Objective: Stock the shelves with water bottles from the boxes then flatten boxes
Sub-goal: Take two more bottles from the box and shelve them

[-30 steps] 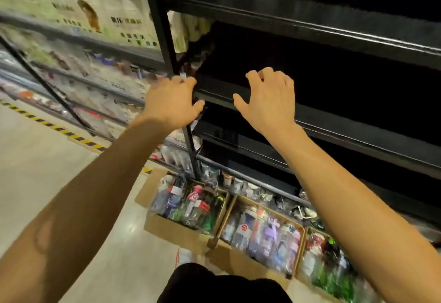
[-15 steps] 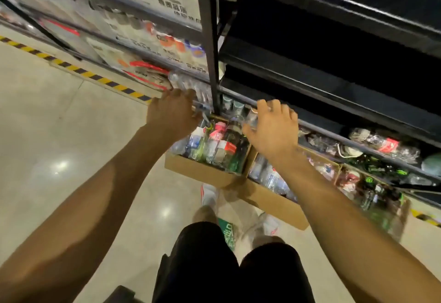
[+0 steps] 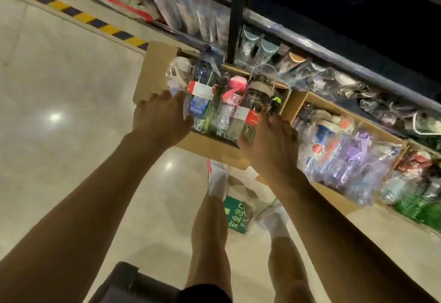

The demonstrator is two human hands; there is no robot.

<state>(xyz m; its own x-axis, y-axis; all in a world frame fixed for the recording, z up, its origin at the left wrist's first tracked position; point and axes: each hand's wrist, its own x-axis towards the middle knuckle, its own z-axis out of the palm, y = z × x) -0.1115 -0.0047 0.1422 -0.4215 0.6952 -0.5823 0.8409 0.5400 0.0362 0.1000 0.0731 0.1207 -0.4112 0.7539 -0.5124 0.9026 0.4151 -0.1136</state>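
Observation:
An open cardboard box (image 3: pixel 155 68) stands on the floor against the black shelf unit (image 3: pixel 334 49); it is packed with mixed drink bottles (image 3: pixel 224 107) with red, white and pink labels. My left hand (image 3: pixel 160 119) reaches over the box's near left side, fingers stretched onto the leftmost bottles. At the box's near right corner my right hand (image 3: pixel 272 145) hovers with spread fingers and its thumb beside the bottles. Neither hand plainly grips anything. A second box (image 3: pixel 298 104) to the right holds wrapped water bottles (image 3: pixel 346 154).
The lowest shelf (image 3: pixel 274 49) holds cups and bottles behind a black upright post (image 3: pixel 236 16). A third box with green bottles (image 3: pixel 415 207) sits far right. My feet stand by a green floor sign (image 3: pixel 235 216). A yellow-black stripe (image 3: pixel 78 16) crosses the pale floor; a dark object (image 3: pixel 126 283) lies near me.
Both hands have dropped from the empty upper shelf edge down to the left box on the floor, and my view has tilted down with them.

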